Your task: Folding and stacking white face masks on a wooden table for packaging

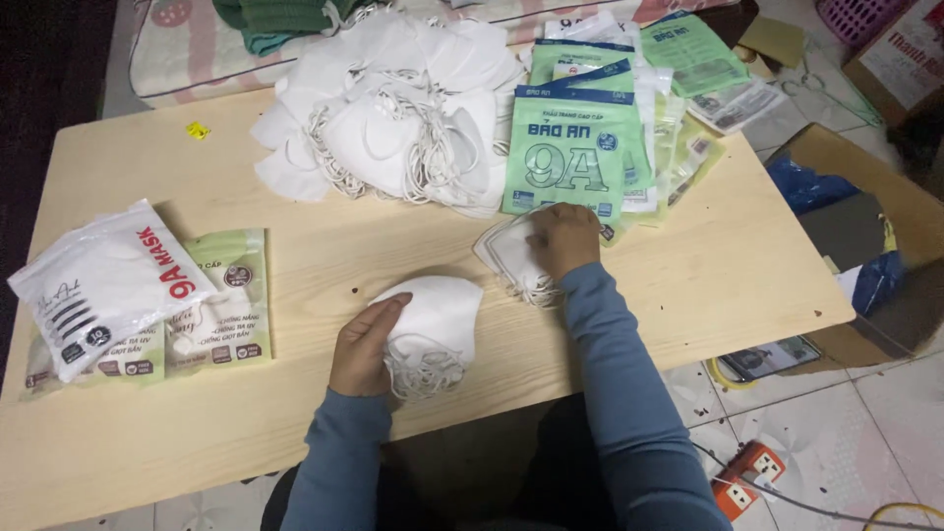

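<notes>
On the table (295, 413), the left hand (362, 346) lies with fingers curled on the left edge of a white mask stack (433, 329), while the right hand (563, 239), farther right, presses flat on smaller masks (506, 254) beside green packets (575, 157).

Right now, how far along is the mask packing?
Done: a few filled packets lie at the table's left. In hand: the left hand rests on a small stack of white masks; the right hand presses another small stack. Left: a big pile of loose masks and a stack of green pouches at the far edge.
</notes>
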